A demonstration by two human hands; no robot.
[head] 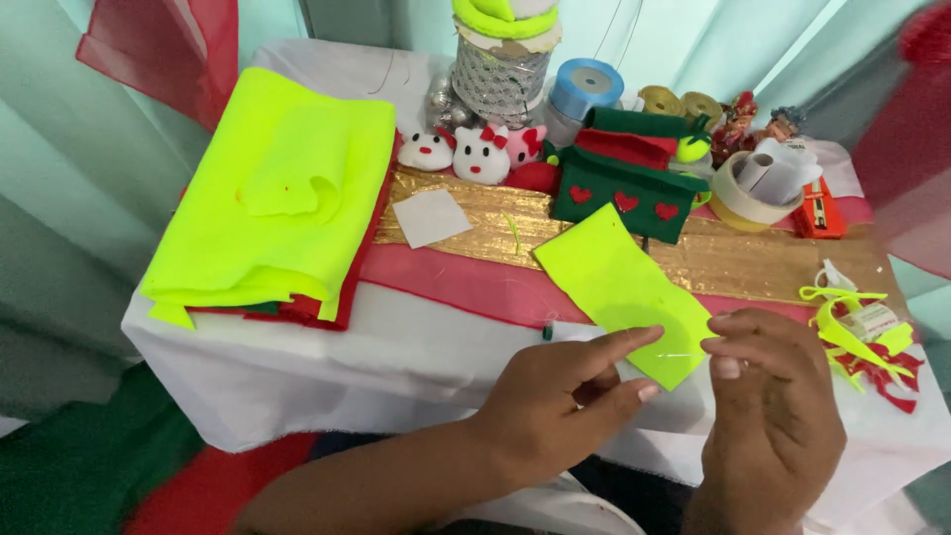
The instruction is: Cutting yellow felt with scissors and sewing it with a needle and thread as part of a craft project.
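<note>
At lower centre we pinched a fine thread (684, 354) taut between our left hand (565, 396) and right hand (773, 396), grips narrow, above the yellow felt piece (619, 282).

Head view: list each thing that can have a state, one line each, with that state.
left hand: fingers pinched together, touching the felt piece
right hand: fingertips pinched beside the felt piece's edge
felt piece: flat, one end off the table edge
folded neon fabric: folded, stacked on red cloth
blue ribbon spool: wound
tape roll: lying flat
</note>
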